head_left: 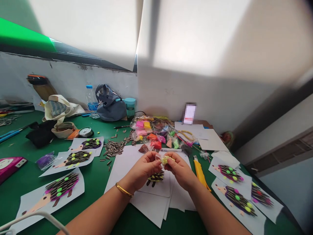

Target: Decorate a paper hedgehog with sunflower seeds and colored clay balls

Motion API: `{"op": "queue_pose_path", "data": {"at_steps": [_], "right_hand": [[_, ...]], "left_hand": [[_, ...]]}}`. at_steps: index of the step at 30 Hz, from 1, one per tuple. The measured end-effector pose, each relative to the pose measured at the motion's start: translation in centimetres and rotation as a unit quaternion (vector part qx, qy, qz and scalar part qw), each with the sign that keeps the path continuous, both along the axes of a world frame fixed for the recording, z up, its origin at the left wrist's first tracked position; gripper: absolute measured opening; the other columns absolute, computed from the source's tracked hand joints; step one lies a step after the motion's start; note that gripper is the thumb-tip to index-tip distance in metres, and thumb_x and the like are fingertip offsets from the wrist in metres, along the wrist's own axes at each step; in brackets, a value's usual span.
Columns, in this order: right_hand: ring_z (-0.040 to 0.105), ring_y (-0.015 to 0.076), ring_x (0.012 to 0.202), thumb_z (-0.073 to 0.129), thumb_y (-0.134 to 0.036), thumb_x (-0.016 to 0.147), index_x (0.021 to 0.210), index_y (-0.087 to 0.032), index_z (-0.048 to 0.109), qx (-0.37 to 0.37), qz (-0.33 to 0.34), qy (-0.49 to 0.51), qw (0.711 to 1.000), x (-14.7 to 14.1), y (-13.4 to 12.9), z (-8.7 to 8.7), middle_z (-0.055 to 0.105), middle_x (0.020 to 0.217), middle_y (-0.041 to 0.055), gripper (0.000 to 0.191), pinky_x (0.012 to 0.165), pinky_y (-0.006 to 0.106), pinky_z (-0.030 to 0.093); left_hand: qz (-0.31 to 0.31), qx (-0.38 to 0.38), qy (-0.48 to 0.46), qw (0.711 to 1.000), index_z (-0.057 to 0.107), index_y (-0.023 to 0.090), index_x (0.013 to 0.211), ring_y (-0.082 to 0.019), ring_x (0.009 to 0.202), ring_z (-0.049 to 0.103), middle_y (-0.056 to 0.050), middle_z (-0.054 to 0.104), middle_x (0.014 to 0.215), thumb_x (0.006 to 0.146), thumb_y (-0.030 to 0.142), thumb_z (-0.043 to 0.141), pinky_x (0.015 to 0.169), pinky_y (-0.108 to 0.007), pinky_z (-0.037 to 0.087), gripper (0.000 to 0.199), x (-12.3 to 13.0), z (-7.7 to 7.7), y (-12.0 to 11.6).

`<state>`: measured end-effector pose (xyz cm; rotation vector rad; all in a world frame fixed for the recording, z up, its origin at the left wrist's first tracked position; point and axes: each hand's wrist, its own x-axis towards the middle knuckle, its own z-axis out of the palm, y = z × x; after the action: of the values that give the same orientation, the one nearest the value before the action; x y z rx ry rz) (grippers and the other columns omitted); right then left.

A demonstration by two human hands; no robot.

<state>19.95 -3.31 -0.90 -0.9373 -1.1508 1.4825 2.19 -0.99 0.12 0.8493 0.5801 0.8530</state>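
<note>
Between both hands is a small clear plastic packet of pale yellow modelling clay (166,160). My left hand (148,166) pinches the wrapper's left side; my right hand (179,168) pinches the packet from the right. Directly below lies a hedgehog picture (156,177) made of sunflower seeds and yellow clay, on white paper and partly hidden by my hands. Stacked white sheets (146,202) lie under it. Behind the hands are a dark brown clay packet (144,148) and a white pen (171,150).
Sunflower seeds (113,148) are scattered at left of the paper. Wrapped coloured clay (154,137) is piled behind. A yellow utility knife (201,174) lies right. Finished hedgehog pictures (61,189) flank both sides. A blue bag (110,109) and a phone (190,113) stand along the wall.
</note>
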Motion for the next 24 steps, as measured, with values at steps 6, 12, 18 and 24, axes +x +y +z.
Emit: {"op": "queue_pose_path", "data": {"at_steps": [6, 12, 18, 24], "right_hand": [[0.05, 0.0138, 0.075, 0.064, -0.045, 0.087, 0.096, -0.023, 0.06, 0.032, 0.014, -0.084, 0.996, -0.4, -0.3, 0.3, 0.056, 0.083, -0.0018, 0.024, 0.071, 0.028, 0.04], [0.054, 0.0154, 0.076, 0.065, -0.049, 0.085, 0.095, -0.021, 0.061, 0.024, -0.022, -0.04, 0.999, 0.5, 0.3, 0.1, 0.06, 0.082, 0.0006, 0.03, 0.072, 0.03, 0.043], [0.057, 0.0154, 0.079, 0.068, -0.047, 0.083, 0.099, -0.023, 0.059, -0.005, -0.052, 0.004, 0.999, 0.9, 0.6, 0.1, 0.061, 0.086, 0.0005, 0.03, 0.075, 0.03, 0.043], [0.057, 0.0194, 0.086, 0.059, -0.044, 0.086, 0.099, -0.021, 0.06, 0.038, -0.122, -0.22, 0.967, 2.8, 1.3, 0.5, 0.061, 0.091, 0.0031, 0.026, 0.075, 0.031, 0.042]], "left_hand": [[0.018, 0.026, 0.049, 0.998, 0.056, 0.017, 0.082, -0.006, 0.059, 0.052, 0.004, 0.057, 0.067, 0.072, 0.023, 0.079, 0.056, -0.018, 0.038, 0.026, 0.3, -0.3, -0.2], [0.013, -0.007, 0.022, 1.0, 0.06, 0.018, 0.099, -0.013, 0.078, 0.064, -0.002, 0.064, 0.09, 0.07, 0.025, 0.082, 0.074, -0.025, 0.049, 0.037, -0.5, 0.8, 0.3], [0.05, 0.0, 0.005, 0.999, 0.06, 0.02, 0.092, -0.008, 0.075, 0.061, 0.001, 0.06, 0.088, 0.073, 0.027, 0.08, 0.072, -0.022, 0.048, 0.029, -1.1, 1.3, 0.6], [0.036, -0.025, -0.023, 0.999, 0.063, 0.017, 0.086, -0.007, 0.067, 0.054, 0.0, 0.056, 0.076, 0.077, 0.03, 0.077, 0.065, -0.018, 0.045, 0.022, -1.2, 1.4, 0.6]]}}
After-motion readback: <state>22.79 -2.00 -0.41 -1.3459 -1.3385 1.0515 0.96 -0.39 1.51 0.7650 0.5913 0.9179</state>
